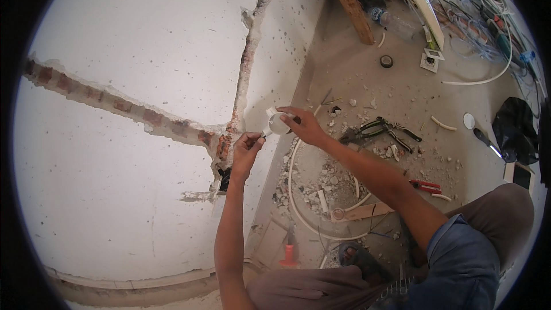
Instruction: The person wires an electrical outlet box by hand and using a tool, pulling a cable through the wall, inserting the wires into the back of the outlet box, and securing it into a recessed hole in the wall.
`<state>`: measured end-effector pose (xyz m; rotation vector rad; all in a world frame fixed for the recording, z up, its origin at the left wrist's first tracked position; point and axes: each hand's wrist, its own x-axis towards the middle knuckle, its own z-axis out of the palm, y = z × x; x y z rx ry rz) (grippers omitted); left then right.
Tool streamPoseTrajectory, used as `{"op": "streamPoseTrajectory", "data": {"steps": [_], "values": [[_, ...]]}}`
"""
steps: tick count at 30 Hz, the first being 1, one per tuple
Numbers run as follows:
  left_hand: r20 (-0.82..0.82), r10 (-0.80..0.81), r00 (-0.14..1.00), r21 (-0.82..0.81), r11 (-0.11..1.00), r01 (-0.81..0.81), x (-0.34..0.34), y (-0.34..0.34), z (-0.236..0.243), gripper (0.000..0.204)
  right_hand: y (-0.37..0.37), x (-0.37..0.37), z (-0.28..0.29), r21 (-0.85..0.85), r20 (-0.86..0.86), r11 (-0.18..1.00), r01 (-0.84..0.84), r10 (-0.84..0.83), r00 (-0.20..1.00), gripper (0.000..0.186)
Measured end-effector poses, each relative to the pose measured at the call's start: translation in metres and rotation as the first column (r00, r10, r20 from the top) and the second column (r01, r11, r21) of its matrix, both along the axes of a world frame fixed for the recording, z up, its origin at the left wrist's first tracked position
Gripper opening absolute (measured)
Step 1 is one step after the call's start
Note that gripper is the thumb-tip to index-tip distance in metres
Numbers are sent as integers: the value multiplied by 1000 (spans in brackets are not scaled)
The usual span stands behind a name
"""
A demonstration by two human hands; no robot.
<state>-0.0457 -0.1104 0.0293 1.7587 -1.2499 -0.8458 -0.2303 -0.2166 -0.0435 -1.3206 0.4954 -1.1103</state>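
Your knees and a blue sleeve [459, 252] fill the lower right of the frame, with both bare forearms rising from there toward the centre. Right hand [304, 126]: closed around a round white junction box [279, 121], held up just in front of the wall, slightly above and right of the frame's centre. Left hand [247, 149]: fingers pinched on a small thin item at the lower left edge of the box; too small to tell what it is. The two hands sit close together, the left just below and left of the right.

White plaster wall [143, 80] takes up the left half. Chased channels [115, 103] showing red brick run in from the left and down from the top, meeting at a dark hole [224, 178] just below your left hand.

Floor, right half: rubble and plaster chips, a white conduit loop [295, 206], pliers [373, 129] near centre right, red-handled cutters [425, 185] by your right forearm, a screwdriver [488, 142], a tape roll [386, 61] and tangled cables [488, 17] at upper right.
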Motion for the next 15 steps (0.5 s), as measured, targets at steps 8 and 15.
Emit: {"op": "streamPoseTrajectory", "data": {"steps": [8, 15], "values": [[41, -31, 999, 114, 993, 26, -2, 2, 3, 17, 15, 12, 3, 130, 62, 991, 8, -16, 998, 28], [226, -82, 971, 78, 995, 66, 13, 17, 9, 20, -1, 18, 8, -184, -35, 983, 2, -9, 999, 31]]}}
